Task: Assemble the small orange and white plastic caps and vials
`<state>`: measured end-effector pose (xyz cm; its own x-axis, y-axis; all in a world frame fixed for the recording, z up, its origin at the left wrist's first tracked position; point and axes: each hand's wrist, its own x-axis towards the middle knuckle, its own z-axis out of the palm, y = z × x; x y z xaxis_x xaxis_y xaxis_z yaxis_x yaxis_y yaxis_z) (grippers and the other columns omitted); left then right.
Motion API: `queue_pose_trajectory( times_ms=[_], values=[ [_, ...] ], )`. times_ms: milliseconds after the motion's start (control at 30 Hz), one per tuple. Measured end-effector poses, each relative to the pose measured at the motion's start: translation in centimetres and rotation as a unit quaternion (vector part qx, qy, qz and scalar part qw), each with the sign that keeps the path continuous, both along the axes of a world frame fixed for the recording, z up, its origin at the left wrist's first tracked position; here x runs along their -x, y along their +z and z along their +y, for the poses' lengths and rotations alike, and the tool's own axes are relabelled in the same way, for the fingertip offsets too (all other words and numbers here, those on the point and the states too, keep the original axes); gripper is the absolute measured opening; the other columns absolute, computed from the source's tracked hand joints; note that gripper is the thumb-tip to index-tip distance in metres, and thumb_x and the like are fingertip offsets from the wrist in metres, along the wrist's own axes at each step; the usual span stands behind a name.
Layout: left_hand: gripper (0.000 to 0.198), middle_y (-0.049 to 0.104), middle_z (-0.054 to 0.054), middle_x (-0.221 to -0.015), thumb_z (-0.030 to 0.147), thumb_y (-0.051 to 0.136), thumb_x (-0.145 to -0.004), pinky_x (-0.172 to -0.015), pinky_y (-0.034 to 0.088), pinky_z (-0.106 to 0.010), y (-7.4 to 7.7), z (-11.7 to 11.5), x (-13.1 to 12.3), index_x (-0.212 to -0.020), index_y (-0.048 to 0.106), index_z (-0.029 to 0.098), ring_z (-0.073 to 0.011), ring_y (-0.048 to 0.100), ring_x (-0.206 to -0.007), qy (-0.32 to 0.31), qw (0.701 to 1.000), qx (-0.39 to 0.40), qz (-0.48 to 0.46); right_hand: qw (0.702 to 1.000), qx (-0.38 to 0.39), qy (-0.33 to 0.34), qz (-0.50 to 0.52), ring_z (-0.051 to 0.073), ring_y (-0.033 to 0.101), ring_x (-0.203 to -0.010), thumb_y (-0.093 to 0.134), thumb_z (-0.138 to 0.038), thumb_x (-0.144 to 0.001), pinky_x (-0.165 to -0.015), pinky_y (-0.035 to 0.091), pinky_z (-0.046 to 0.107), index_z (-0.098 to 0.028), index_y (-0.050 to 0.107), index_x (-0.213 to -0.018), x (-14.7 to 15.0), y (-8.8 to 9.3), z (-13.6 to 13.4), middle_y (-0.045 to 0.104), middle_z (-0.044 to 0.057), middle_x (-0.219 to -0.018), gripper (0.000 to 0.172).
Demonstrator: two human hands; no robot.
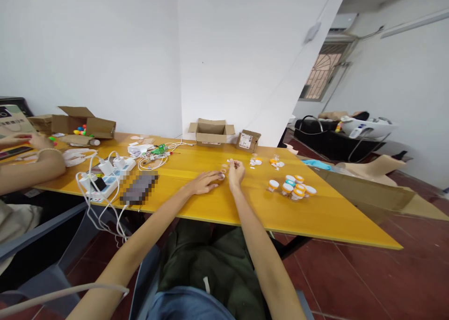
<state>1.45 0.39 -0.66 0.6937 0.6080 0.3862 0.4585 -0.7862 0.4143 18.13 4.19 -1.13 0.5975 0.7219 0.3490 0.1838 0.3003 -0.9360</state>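
Note:
My left hand [204, 183] lies low over the wooden table [196, 203] with its fingers stretched out. A small white round piece [222, 176] is at its fingertips; whether they press on it is unclear. Just beyond sits a small clear round piece [224, 166]. My right hand [237, 172] is closed in a pinch, with a tiny white piece [228, 161] showing at the fingertips. To its right lie small white and orange parts [256, 162], and a second group of orange and white parts [277, 163]. Nearer me stand several small jars [297, 189] with white, orange and teal rims.
An open cardboard box [211, 136] and a smaller box [248, 141] stand by the wall. Left are a power strip [110, 179] with chargers, a phone [139, 189] and tangled cables [154, 162]. Another person's arm [49, 165] rests at the far left.

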Motion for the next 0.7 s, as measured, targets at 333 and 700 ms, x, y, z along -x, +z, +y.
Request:
queue_pose_trajectory(
  times_ms=[333, 700],
  values=[
    [0.002, 0.07, -0.006, -0.103, 0.023, 0.067, -0.082, -0.097, 0.05, -0.035, 0.2, 0.0, 0.1, -0.084, 0.066, 0.024, -0.0226, 0.066, -0.099, 0.06, 0.987, 0.051, -0.142, 0.985, -0.023, 0.139, -0.101, 0.019, 0.066, -0.071, 0.057, -0.039, -0.083, -0.069, 0.051, 0.029, -0.024, 0.058, -0.079, 1.2, 0.1, -0.9, 0.071, 0.001, -0.073, 0.015],
    [0.015, 0.066, -0.001, -0.074, 0.028, 0.07, -0.079, -0.078, 0.049, -0.031, 0.4, 0.4, 0.8, -0.067, 0.062, 0.023, -0.0204, 0.062, -0.076, 0.16, 0.971, 0.055, -0.167, 0.898, 0.1, 0.151, -0.401, 0.025, 0.066, -0.092, 0.062, -0.017, -0.083, -0.078, 0.047, 0.034, -0.026, 0.067, -0.085, 1.8, -0.3, -2.7, 0.072, 0.008, -0.099, 0.011]
  ],
)
